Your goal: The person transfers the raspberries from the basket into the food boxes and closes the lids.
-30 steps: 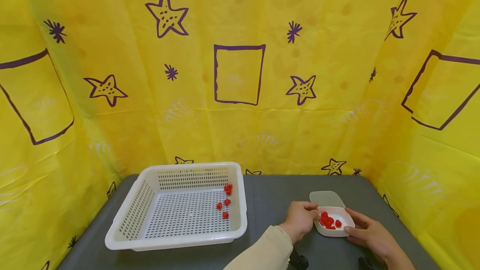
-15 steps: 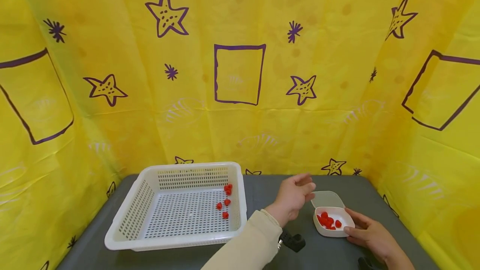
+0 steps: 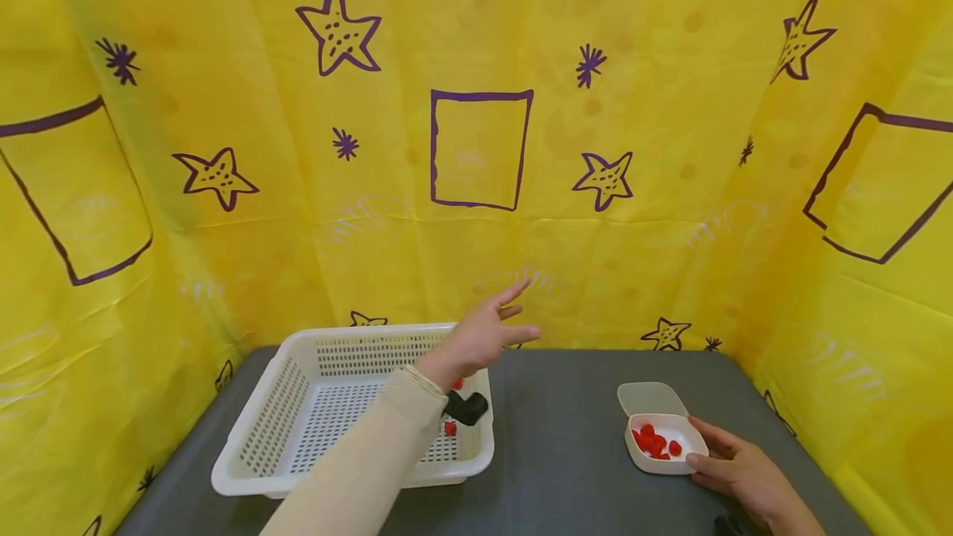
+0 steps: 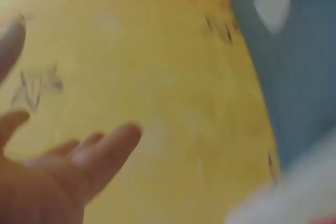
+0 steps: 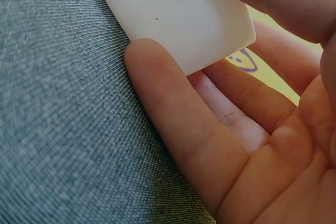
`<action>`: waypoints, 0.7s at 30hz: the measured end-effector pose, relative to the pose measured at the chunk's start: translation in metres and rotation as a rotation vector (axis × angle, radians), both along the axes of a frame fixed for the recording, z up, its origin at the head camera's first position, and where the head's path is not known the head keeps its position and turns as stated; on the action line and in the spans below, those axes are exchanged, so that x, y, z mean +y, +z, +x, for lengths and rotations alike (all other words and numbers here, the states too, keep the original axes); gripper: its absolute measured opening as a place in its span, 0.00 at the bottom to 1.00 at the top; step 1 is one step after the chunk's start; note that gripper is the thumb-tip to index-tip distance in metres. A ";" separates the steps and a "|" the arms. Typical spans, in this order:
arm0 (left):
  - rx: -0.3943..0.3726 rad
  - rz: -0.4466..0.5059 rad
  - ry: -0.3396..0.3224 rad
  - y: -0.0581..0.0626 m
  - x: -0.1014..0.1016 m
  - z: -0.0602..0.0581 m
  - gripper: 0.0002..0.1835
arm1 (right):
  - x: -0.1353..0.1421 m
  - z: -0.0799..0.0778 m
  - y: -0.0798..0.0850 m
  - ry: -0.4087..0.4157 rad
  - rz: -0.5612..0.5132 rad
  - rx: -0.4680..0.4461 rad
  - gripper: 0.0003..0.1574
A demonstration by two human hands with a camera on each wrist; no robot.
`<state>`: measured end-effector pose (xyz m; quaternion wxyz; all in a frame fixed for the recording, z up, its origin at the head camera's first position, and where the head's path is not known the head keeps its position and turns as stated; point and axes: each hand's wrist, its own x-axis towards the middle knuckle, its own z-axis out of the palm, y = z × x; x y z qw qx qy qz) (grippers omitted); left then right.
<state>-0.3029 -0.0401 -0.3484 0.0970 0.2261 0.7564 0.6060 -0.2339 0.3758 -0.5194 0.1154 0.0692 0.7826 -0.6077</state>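
Observation:
My left hand hangs in the air over the right part of a white plastic basket, its fingers spread and holding nothing. In the left wrist view the same hand shows with palm and fingertips bare. My right hand grips the right side of a small white box with thumb and fingers. The box's translucent lid is folded back, and several small red berries lie inside. A few more red berries lie in the basket, partly hidden by my left wrist.
A grey cloth-covered table carries the basket on the left and the box on the right. Yellow curtains with purple drawings stand behind it and along both sides.
My left hand has let go of the box's left side, risen, and swung left over the basket with spread fingers. The right hand stays at the box.

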 end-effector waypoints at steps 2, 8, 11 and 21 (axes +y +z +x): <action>0.041 -0.104 -0.015 0.001 -0.029 -0.003 0.45 | 0.001 0.000 0.000 0.000 -0.001 -0.006 0.52; -0.012 -0.239 -0.028 -0.011 -0.100 -0.010 0.50 | 0.001 0.002 0.004 0.003 -0.012 -0.007 0.52; -0.069 -0.267 -0.048 -0.022 -0.121 -0.010 0.51 | 0.000 0.002 0.005 -0.002 -0.015 -0.007 0.52; -0.176 -0.345 -0.156 -0.057 -0.141 -0.006 0.50 | 0.001 0.002 0.001 0.041 -0.046 0.008 0.52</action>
